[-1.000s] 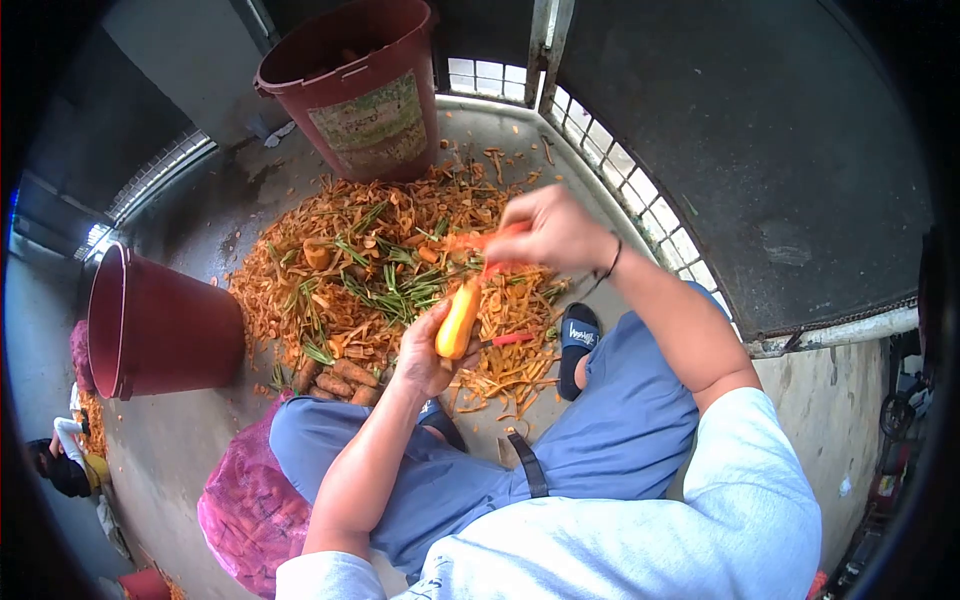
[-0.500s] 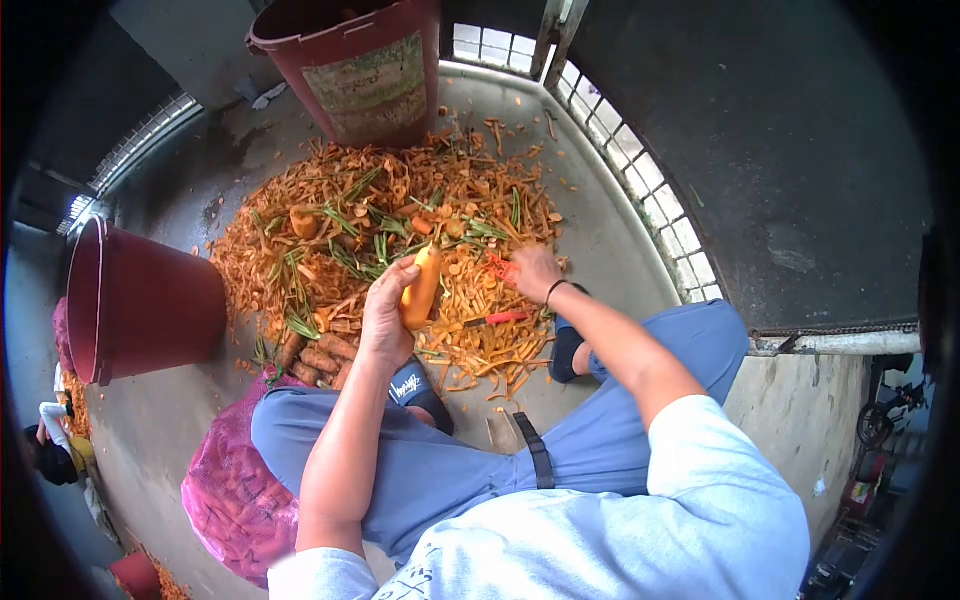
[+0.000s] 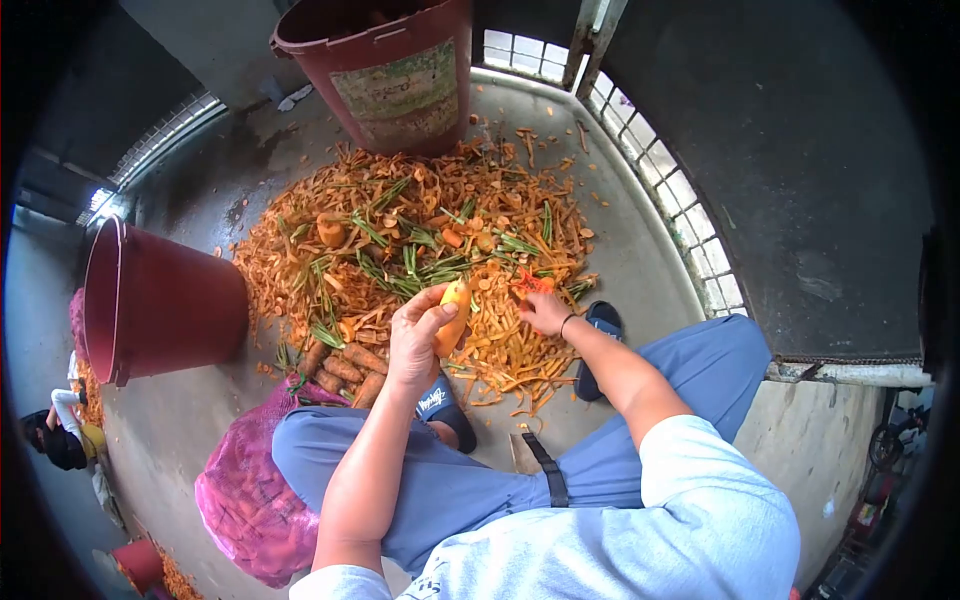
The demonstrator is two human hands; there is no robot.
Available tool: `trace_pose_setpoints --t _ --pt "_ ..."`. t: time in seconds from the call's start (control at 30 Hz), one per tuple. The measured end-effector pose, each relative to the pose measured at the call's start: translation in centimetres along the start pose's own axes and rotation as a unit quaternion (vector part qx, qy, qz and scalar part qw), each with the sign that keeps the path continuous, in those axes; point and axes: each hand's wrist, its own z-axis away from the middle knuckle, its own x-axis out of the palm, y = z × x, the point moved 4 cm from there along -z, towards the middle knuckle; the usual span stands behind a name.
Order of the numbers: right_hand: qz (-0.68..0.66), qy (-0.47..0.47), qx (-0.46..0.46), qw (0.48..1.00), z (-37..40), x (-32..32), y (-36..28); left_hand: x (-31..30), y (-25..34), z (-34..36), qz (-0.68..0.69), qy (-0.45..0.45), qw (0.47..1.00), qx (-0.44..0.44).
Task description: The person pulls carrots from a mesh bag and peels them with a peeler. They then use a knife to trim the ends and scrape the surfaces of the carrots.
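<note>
My left hand is closed round a peeled carrot above the near part of the peelings pile. Right of it, my right hand has its fingers wrapped on a red peeler, over the peelings. Green stalks and cut carrot ends lie across the pile. Several unpeeled carrots rest at its near left edge.
A large dark red bin stands behind the pile, another red bin at the left. A pink mesh sack lies beside my left leg. Far left, another person is near more peelings. A barred opening runs along the right wall.
The view has shifted, so the scene sits further right and lower. The carrot in my left hand is tilted differently. A red-handled knife seen earlier on the peelings no longer shows.
</note>
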Motion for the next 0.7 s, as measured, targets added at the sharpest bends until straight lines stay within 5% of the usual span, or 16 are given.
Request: trace_pose_setpoints --t 0.13,0.3,0.4,0.5,0.7 --pt "-0.14 0.081 -0.103 0.981 -1.6 -8.1 -4.6 0.7 0.1 0.5 -0.002 -0.007 1.0 0.004" --pt "-0.331 0.018 -0.18 0.926 5.4 -17.8 -16.3 2.0 0.9 1.8 -0.003 -0.029 1.0 0.008" --pt "-0.21 0.046 -0.324 0.921 10.8 -21.0 -20.4 2.7 0.8 2.2 0.004 -0.041 0.999 0.016" --pt "-0.073 0.028 -0.315 0.946 16.5 -21.8 -23.1 3.8 0.9 2.7 0.008 -0.049 0.999 0.019" --pt "-0.062 0.096 -0.351 0.929 19.3 -21.3 -23.4 5.1 0.6 3.1 -0.004 -0.062 0.998 0.025"
